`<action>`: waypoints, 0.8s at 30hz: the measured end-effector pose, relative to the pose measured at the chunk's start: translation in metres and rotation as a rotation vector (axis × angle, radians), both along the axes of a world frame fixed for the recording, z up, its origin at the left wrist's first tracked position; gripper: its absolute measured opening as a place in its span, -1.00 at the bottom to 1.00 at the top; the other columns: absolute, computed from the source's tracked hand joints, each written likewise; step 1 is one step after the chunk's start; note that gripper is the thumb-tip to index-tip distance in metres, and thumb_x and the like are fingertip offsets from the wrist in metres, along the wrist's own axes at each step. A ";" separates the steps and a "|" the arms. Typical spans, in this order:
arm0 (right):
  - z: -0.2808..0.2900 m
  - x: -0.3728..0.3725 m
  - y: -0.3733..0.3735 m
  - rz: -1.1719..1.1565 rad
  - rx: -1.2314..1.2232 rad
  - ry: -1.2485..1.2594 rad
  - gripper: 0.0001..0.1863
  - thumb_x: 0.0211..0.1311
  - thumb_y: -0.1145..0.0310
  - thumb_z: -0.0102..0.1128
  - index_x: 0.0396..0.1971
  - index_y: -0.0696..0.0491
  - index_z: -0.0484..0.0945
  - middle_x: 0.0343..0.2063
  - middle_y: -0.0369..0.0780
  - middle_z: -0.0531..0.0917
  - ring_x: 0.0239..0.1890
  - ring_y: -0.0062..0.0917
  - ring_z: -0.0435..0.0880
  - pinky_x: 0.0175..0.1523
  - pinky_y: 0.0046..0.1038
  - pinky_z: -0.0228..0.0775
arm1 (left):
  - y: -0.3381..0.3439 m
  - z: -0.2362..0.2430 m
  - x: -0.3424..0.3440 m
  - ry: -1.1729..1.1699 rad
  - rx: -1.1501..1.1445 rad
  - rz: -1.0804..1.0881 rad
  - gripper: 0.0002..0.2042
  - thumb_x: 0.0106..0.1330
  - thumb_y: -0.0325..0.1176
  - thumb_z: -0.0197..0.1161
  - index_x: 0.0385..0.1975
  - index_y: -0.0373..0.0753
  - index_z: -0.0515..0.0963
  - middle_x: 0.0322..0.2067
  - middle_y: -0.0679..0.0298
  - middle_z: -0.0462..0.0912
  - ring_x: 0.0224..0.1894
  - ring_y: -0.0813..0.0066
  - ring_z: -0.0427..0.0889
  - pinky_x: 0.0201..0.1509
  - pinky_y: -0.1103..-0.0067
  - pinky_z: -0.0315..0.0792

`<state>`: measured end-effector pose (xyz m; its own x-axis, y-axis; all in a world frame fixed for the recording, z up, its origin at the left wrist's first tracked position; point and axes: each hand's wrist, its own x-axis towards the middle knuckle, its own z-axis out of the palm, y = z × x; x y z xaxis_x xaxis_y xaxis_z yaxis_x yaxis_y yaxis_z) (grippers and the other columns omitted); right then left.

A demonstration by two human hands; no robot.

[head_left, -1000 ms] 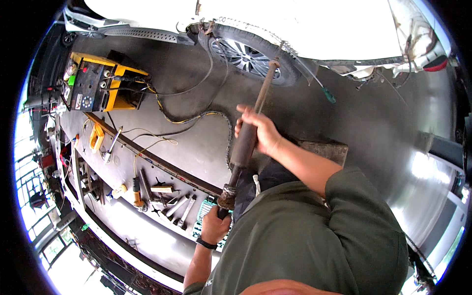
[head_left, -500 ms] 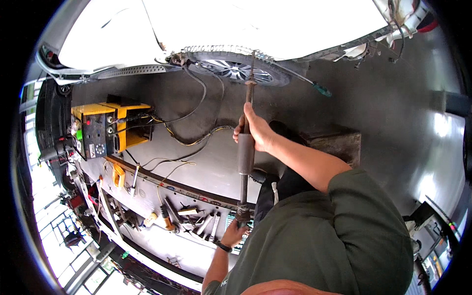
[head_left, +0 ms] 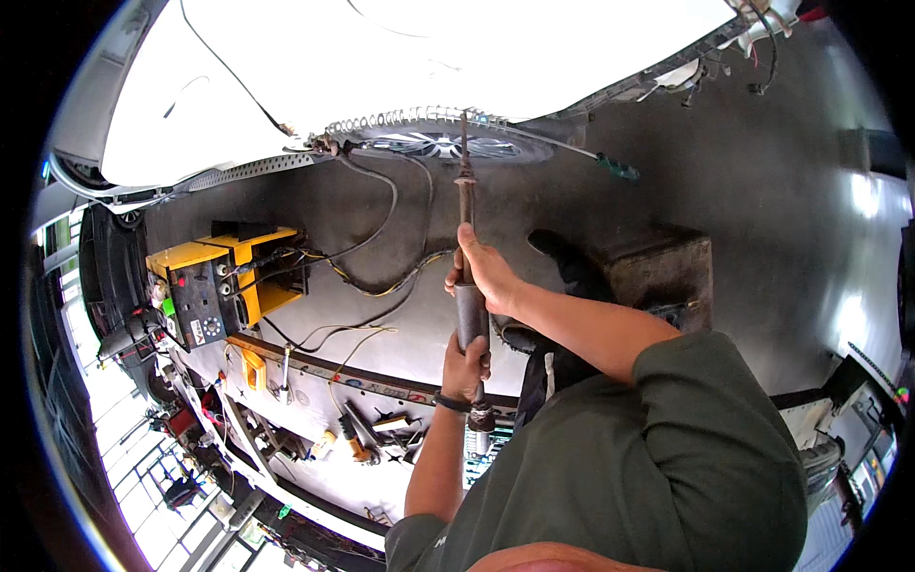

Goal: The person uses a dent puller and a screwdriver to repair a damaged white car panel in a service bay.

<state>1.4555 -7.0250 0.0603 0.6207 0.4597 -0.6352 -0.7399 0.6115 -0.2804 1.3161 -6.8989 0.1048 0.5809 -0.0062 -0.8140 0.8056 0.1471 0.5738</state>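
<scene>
A slide hammer points away from me toward a white car body panel. Its thin front end meets the wheel-arch edge, where a wavy metal strip runs along the panel. My right hand is wrapped around the rod just ahead of the sliding weight. My left hand, with a dark band at the wrist, grips the near end of that weight. Behind it the rear handle end is free of both hands. A long screwdriver-like tool with a teal handle sticks out from the arch edge.
A yellow and black welding machine stands at left, its cables trailing to the car. A wheel sits under the arch. Hand tools lie on a workbench at lower left. A brown box stands right of my feet.
My left hand has moved forward from the rear handle of the slide hammer onto its weight. My right hand keeps its hold on the rod. The whole view has shifted slightly.
</scene>
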 end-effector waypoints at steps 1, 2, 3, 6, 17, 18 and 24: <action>0.001 -0.001 -0.003 0.009 0.012 -0.007 -0.27 0.31 -0.48 0.03 -0.38 0.03 0.40 -0.50 -0.17 0.58 -0.40 -0.40 0.64 -0.15 -0.25 0.56 | -0.005 0.001 -0.001 0.059 0.095 -0.004 -0.60 0.39 -0.15 0.34 -0.01 -0.24 0.35 -0.59 0.33 0.47 -0.74 0.65 0.34 -0.71 0.65 0.26; 0.001 0.000 -0.007 0.020 0.022 -0.018 -0.28 0.35 -0.45 0.03 -0.36 0.05 0.41 -0.48 -0.18 0.57 -0.39 -0.42 0.64 -0.13 -0.24 0.56 | -0.008 0.002 -0.003 0.021 0.114 -0.011 -0.70 0.38 -0.25 0.35 -0.15 -0.21 0.35 -0.66 0.43 0.35 -0.75 0.69 0.27 -0.73 0.65 0.18; 0.001 0.005 -0.015 0.047 0.019 -0.052 -0.29 0.37 -0.43 0.03 -0.31 0.05 0.44 -0.45 -0.18 0.59 -0.35 -0.41 0.64 -0.08 -0.23 0.55 | -0.012 0.001 -0.003 -0.012 0.135 0.010 -0.72 0.39 -0.27 0.34 -0.16 -0.22 0.36 -0.66 0.44 0.36 -0.75 0.69 0.28 -0.73 0.65 0.19; -0.002 0.028 -0.053 0.049 -0.062 -0.108 -0.36 0.45 -0.32 0.03 -0.07 0.06 0.51 -0.33 -0.20 0.65 -0.21 -0.41 0.66 0.11 -0.22 0.50 | -0.019 0.000 -0.007 -0.011 0.123 0.052 -0.77 0.41 -0.32 0.32 -0.18 -0.23 0.39 -0.65 0.45 0.37 -0.75 0.69 0.28 -0.74 0.65 0.18; -0.091 0.121 -0.159 -0.600 0.099 -0.024 -0.69 0.67 0.18 -0.10 -0.28 0.03 0.49 -0.44 -0.28 0.61 -0.43 -0.59 0.58 -0.15 -0.34 0.56 | -0.020 -0.010 -0.008 0.026 0.105 0.098 -0.75 0.36 -0.33 0.39 -0.15 -0.22 0.44 -0.64 0.46 0.44 -0.73 0.72 0.34 -0.72 0.67 0.21; -0.093 0.121 -0.157 -0.609 0.108 -0.038 -0.69 0.68 0.19 -0.12 -0.27 0.03 0.48 -0.44 -0.28 0.61 -0.43 -0.58 0.57 -0.15 -0.34 0.56 | -0.020 -0.012 -0.008 0.016 0.098 0.095 -0.75 0.35 -0.34 0.38 -0.16 -0.22 0.43 -0.63 0.45 0.45 -0.73 0.71 0.35 -0.72 0.67 0.21; -0.086 0.126 -0.156 -0.629 0.079 -0.062 -0.70 0.66 0.24 -0.07 -0.31 0.04 0.50 -0.46 -0.28 0.62 -0.44 -0.59 0.57 -0.14 -0.38 0.56 | -0.020 -0.024 -0.004 0.031 0.069 0.098 -0.75 0.35 -0.37 0.36 -0.14 -0.24 0.42 -0.63 0.44 0.45 -0.73 0.70 0.35 -0.72 0.66 0.22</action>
